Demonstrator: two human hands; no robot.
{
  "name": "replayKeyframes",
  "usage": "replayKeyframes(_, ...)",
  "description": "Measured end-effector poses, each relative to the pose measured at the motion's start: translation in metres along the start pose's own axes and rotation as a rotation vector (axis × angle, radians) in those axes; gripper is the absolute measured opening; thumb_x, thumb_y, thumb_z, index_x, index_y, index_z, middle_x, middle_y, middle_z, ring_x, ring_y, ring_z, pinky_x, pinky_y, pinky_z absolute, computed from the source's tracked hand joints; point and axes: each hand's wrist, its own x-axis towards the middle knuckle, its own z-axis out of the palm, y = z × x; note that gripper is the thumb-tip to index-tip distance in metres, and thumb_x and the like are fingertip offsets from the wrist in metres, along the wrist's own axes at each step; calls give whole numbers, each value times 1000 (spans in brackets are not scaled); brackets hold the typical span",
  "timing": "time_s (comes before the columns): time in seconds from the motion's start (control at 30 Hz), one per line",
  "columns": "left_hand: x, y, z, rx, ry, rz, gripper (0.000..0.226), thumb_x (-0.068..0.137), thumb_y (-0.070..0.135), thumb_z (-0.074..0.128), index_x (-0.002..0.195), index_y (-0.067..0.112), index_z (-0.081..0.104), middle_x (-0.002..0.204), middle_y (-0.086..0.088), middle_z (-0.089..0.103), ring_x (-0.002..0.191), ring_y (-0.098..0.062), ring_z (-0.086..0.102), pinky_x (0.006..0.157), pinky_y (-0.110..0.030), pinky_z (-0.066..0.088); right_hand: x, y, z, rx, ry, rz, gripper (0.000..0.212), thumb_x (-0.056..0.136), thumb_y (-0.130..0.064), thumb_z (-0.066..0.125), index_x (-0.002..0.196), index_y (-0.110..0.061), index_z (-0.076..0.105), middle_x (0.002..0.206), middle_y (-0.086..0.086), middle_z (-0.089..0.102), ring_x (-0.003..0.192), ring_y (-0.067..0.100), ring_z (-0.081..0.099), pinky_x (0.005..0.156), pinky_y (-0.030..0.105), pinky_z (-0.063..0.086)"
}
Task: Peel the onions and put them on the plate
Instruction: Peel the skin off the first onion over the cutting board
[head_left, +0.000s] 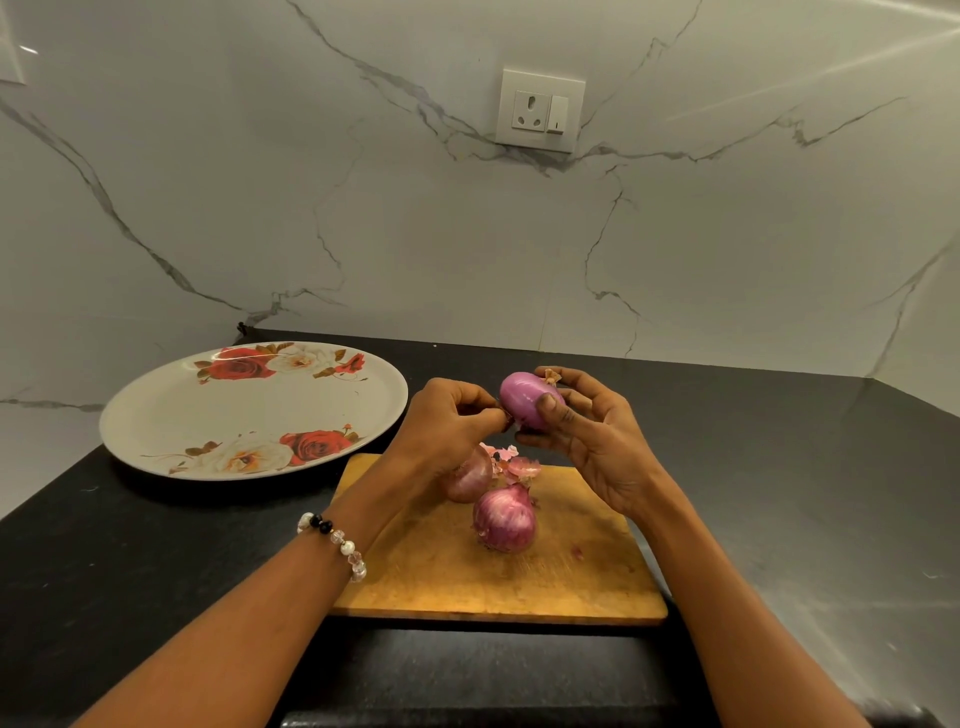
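Note:
A smooth, mostly peeled purple onion (522, 400) is held up above the wooden cutting board (571, 571). My right hand (592, 441) grips it between thumb and fingers. My left hand (452, 415) pinches a strip of skin at the onion's lower left end. Two unpeeled red onions lie on the board: one (504, 519) near the middle, another (472, 480) partly hidden behind my left wrist. Loose pink peels (514, 465) lie at the board's far edge. The white plate with red roses (249, 410) sits to the left with nothing on it.
The board and plate rest on a black counter (130, 545) against a marble-patterned wall. A white socket with a switch (540, 110) is on the wall above. The counter's front edge runs just below the board.

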Motion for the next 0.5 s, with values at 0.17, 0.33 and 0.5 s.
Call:
replayKeyframes(0.17, 0, -1, -1, -14, 0, 11, 7, 87, 13, 64, 86, 14, 71, 76, 2, 67, 77, -15, 64, 70, -21, 52, -2, -3, 0, 55, 24, 27, 43, 79, -16, 65, 121, -9, 59, 120, 13, 62, 99, 31, 70, 71, 36, 62)
replayKeyframes(0.33, 2, -1, -4, 49, 73, 34, 11, 85, 26, 68, 82, 16, 72, 74, 3, 67, 75, -15, 63, 74, -32, 53, -2, -6, 1, 94, 56, 17, 38, 79, -19, 63, 116, -9, 62, 128, 19, 53, 94, 29, 66, 65, 32, 61)
replayKeyframes(0.5, 5, -6, -4, 135, 147, 37, 11, 84, 32, 68, 75, 26, 70, 72, 8, 68, 76, -15, 63, 84, -52, 51, -2, -5, 0, 99, 64, 8, 33, 86, -21, 68, 116, -9, 63, 128, 22, 53, 91, 28, 62, 61, 29, 60)
